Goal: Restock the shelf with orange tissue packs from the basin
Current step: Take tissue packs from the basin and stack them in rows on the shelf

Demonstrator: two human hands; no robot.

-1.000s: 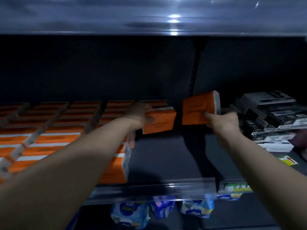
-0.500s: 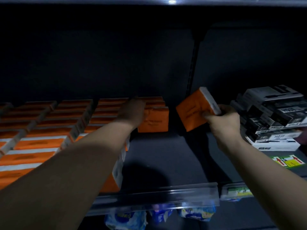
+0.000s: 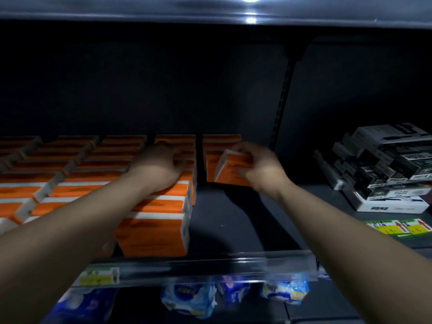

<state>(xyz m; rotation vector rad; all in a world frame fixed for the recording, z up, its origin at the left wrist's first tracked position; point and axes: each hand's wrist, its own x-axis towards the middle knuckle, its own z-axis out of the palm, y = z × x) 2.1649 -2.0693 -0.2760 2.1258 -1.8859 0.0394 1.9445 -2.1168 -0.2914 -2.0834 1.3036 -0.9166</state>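
Right hand [image 3: 258,166] grips tilted orange pack [image 3: 230,175] — left hand [image 3: 161,166] atop row [image 3: 159,205].

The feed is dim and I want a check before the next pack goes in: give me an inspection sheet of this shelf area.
Surface: dark shelf, partly bare; clear rail along the front.
Job's things: orange packs in rows on the left; one tilted pack at the rear of the rightmost column; basin not in view.
Clutter: black-and-white boxes stacked at right; arrow sticker in front of them.
Grippers: left hand rests on the packs, finger pose unclear; right hand grips the tilted pack.
Cables: nothing seen.
Surroundings: upper shelf overhead; blue packs below the rail; dim light.
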